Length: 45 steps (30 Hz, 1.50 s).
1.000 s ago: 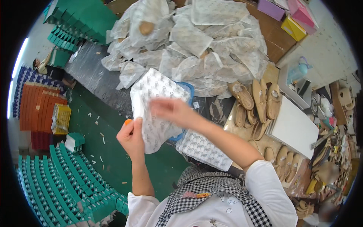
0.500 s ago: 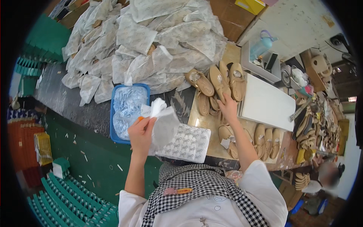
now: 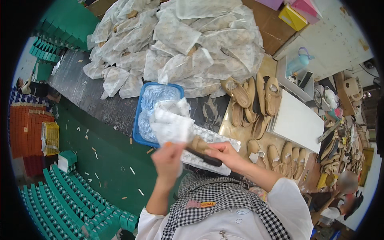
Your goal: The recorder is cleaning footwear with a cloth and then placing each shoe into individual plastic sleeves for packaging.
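Gripped at the heel end, a tan shoe (image 3: 199,143) with a dark sole is in my right hand (image 3: 227,155), its front pointing left toward the paper. My left hand (image 3: 170,158), slightly blurred, pinches white tissue paper (image 3: 171,122) that stands up crumpled over the shoe's front end. Something orange shows at a left fingertip. Beneath both hands lies a stack of printed tissue sheets (image 3: 224,138). Left of it is a blue basket (image 3: 137,132) of bluish clear plastic, partly covered by the paper. More tan shoes (image 3: 240,96) stand on the table to the right.
A big heap of paper-wrapped shoes (image 3: 176,44) fills the far table. At right are a white box (image 3: 298,120), another row of shoes (image 3: 286,158) and a tray with a bottle (image 3: 300,62). Green boxes (image 3: 68,200) stand lower left; a person (image 3: 340,200) is at far right.
My right hand has lifted a shoe from the group on the right and brought it left to the paper. The left hand's paper now meets the shoe. The view has shifted.
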Each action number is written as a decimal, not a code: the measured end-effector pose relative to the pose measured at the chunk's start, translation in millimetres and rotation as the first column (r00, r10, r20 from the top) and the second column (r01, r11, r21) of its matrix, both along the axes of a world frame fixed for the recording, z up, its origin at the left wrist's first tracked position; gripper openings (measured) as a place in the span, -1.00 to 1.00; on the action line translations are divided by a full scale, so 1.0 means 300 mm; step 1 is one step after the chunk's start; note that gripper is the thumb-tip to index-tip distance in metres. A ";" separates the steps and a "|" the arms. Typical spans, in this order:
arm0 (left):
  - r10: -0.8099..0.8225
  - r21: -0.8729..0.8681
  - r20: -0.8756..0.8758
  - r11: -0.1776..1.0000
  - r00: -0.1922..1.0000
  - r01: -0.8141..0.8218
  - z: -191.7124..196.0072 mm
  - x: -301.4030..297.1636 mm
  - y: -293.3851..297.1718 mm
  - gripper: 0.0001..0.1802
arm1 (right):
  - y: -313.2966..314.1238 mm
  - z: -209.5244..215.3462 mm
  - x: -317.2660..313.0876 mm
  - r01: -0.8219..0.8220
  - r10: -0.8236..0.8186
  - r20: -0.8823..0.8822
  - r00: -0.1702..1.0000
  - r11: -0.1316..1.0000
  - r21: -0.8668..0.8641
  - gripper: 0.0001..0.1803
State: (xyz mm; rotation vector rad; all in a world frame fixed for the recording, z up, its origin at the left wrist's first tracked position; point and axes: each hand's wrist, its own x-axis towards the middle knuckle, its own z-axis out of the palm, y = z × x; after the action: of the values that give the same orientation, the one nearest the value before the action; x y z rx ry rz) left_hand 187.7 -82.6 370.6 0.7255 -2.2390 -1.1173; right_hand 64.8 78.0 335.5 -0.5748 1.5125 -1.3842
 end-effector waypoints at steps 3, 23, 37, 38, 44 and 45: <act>0.175 -0.071 0.030 0.982 0.984 -0.172 0.044 0.032 -0.143 -0.95 | -0.066 0.018 0.024 -0.052 0.022 -0.172 0.985 0.984 -0.171 -0.73; 0.210 -0.067 -0.118 0.974 0.971 -0.218 0.023 0.071 -0.228 -0.89 | -0.560 0.055 -0.097 0.318 -0.159 0.561 0.813 0.927 -0.198 -0.55; 0.327 0.264 -0.183 0.925 0.927 -0.274 -0.108 -0.157 -0.235 -0.82 | -0.385 -0.034 -0.214 0.008 -0.022 -0.387 0.922 0.999 -0.040 -0.81; 0.372 0.307 -0.156 0.899 0.915 -0.313 -0.104 -0.161 -0.248 -0.77 | -0.297 -0.088 -0.279 0.089 -0.078 -0.432 0.899 0.996 0.006 -0.83; 0.037 0.120 -0.033 0.992 0.999 -0.033 -0.133 -0.234 -0.191 -0.84 | 0.031 -0.410 -0.601 0.544 0.265 -0.964 -0.015 0.811 0.215 -0.61; 0.028 0.125 -0.028 0.992 0.999 -0.025 -0.145 -0.264 -0.170 -0.84 | 0.071 -0.450 -0.627 0.591 0.399 -0.914 -0.075 0.756 0.282 -0.62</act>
State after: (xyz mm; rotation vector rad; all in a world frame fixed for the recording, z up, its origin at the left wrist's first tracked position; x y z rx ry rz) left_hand 108.6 -133.6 327.3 0.7815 -2.1437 -1.2553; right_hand -123.4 99.3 200.3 -1.1625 3.2036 0.0302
